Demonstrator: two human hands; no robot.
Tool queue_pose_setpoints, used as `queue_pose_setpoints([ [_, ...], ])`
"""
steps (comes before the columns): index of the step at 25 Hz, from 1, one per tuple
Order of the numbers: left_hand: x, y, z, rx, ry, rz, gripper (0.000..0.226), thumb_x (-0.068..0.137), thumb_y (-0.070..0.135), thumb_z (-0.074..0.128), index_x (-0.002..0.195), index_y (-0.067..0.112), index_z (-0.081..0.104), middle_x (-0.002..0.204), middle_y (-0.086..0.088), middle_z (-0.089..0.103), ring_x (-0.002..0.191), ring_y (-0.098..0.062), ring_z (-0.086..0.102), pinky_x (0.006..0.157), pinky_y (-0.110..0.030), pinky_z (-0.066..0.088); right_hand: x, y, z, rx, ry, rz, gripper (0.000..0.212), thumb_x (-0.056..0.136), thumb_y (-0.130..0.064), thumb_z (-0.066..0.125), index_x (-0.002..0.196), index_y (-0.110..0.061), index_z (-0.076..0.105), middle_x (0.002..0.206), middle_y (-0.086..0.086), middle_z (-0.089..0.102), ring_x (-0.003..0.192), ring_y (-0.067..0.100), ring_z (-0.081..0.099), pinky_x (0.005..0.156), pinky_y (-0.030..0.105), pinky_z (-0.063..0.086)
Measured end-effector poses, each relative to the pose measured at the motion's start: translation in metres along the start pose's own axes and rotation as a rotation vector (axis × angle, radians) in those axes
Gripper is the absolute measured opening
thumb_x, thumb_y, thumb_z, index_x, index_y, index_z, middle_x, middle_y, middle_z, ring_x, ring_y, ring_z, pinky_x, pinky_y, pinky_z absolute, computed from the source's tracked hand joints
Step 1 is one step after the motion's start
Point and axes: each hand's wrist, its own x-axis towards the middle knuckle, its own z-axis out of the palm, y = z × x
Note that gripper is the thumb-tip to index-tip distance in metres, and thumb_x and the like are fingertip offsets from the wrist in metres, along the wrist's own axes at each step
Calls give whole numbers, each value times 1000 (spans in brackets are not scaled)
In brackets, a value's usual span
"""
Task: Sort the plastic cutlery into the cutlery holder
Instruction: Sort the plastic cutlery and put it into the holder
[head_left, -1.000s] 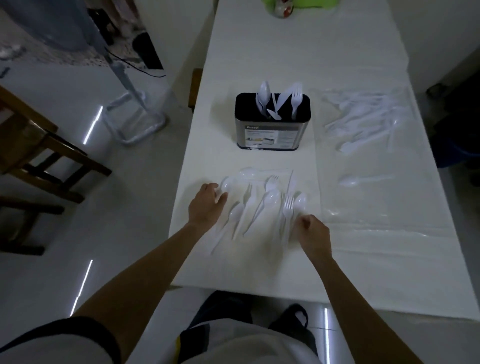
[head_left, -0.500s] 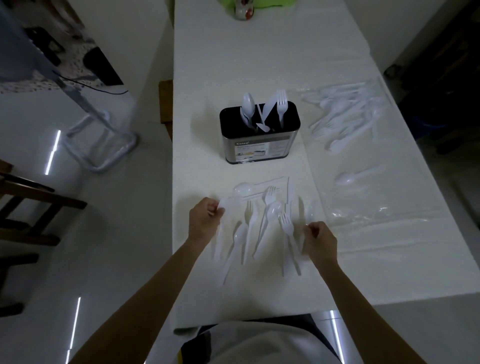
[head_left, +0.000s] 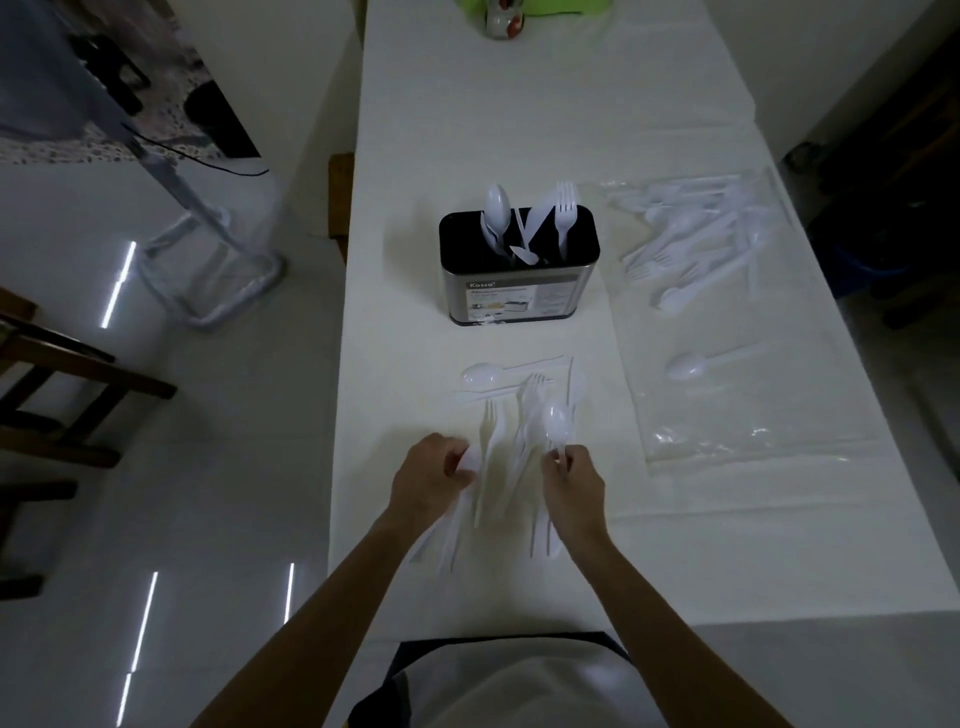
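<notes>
A black-topped metal cutlery holder (head_left: 518, 291) stands mid-table with a white spoon, a knife and a fork upright in it. In front of it lies a loose spread of white plastic cutlery (head_left: 511, 415) on the white cloth. My left hand (head_left: 431, 480) grips a white spoon (head_left: 470, 462) by its bowl end, its handle running back under the hand. My right hand (head_left: 574, 486) pinches the neck of another white spoon (head_left: 557, 422), its bowl raised above the pile.
A clear plastic sheet (head_left: 727, 415) on the right holds a heap of more white cutlery (head_left: 691, 244) and one lone spoon (head_left: 691, 364). A can (head_left: 504, 18) stands at the table's far end. Wooden chairs (head_left: 47, 384) and a metal stand (head_left: 208, 270) are on the floor at left.
Both hands have closed in on the pile and each has taken hold of a spoon; the right one lifted its spoon. The view has shifted forward over the table.
</notes>
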Motion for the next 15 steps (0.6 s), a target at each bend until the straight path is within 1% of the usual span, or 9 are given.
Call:
queue_pose_setpoints([
  [1, -1, 1, 0, 3, 15, -18, 8, 81, 15, 68, 81, 16, 59, 81, -4, 59, 75, -21, 55, 67, -27, 43, 2, -2, 2, -64, -29, -23, 18, 94, -18, 48, 84, -4, 56, 64, -1, 49, 56, 12, 47, 48, 12, 37],
  [2, -4, 2, 0, -13, 32, -41, 8, 83, 15, 67, 88, 14, 62, 84, -5, 60, 77, -22, 57, 68, -26, 44, 5, -4, 2, -128, -47, -50, 22, 92, -20, 52, 76, -6, 57, 59, -2, 48, 52, 10, 45, 45, 11, 36],
  [3, -6, 3, -2, -33, 54, -63, 11, 84, 16, 67, 93, 12, 62, 84, -3, 60, 77, -20, 57, 66, -21, 44, 8, -7, 2, -175, -59, -74, 25, 89, -21, 55, 68, -8, 56, 54, -3, 46, 47, 7, 43, 42, 10, 33],
  [5, -11, 4, -6, -89, 124, -110, 12, 84, 15, 67, 93, 10, 61, 81, -1, 58, 71, -15, 55, 57, -10, 39, 11, -9, 3, -246, -58, -88, 30, 85, -22, 58, 58, -11, 52, 49, -4, 42, 42, 7, 37, 41, 15, 29],
  [6, -13, 5, -8, -137, 164, -138, 11, 84, 14, 68, 91, 10, 60, 80, 0, 58, 67, -12, 53, 53, -8, 38, 13, -10, 3, -277, -49, -75, 30, 84, -23, 59, 57, -12, 51, 48, -4, 41, 42, 8, 37, 42, 18, 29],
  [8, -17, 7, -12, -236, 223, -167, 14, 83, 11, 68, 95, 10, 62, 83, 2, 59, 67, -7, 53, 53, -7, 40, 15, -13, 4, -350, -47, -58, 27, 82, -26, 59, 59, -13, 54, 49, -4, 44, 43, 9, 41, 43, 19, 28],
  [10, -19, 8, -14, -336, 247, -166, 19, 83, 10, 69, 101, 10, 66, 87, 2, 63, 72, -14, 59, 58, -9, 42, 19, -15, 3, -372, -72, -45, 28, 81, -26, 59, 56, -17, 51, 49, -5, 45, 45, 10, 43, 44, 20, 28],
  [12, -20, 14, -16, -440, 248, -162, 20, 83, 10, 68, 104, 11, 66, 90, 1, 66, 74, -17, 62, 59, -13, 45, 23, -14, -3, -317, -112, -49, 32, 82, -24, 59, 53, -17, 47, 49, -4, 42, 46, 11, 41, 45, 22, 29],
  [15, -20, 31, -17, -561, 172, -139, 27, 86, 12, 65, 112, 15, 62, 95, 0, 66, 73, -13, 63, 56, -15, 47, 26, -15, -26, -127, -264, -92, 23, 83, -21, 64, 68, -4, 62, 55, -2, 47, 51, 11, 43, 53, 23, 34],
])
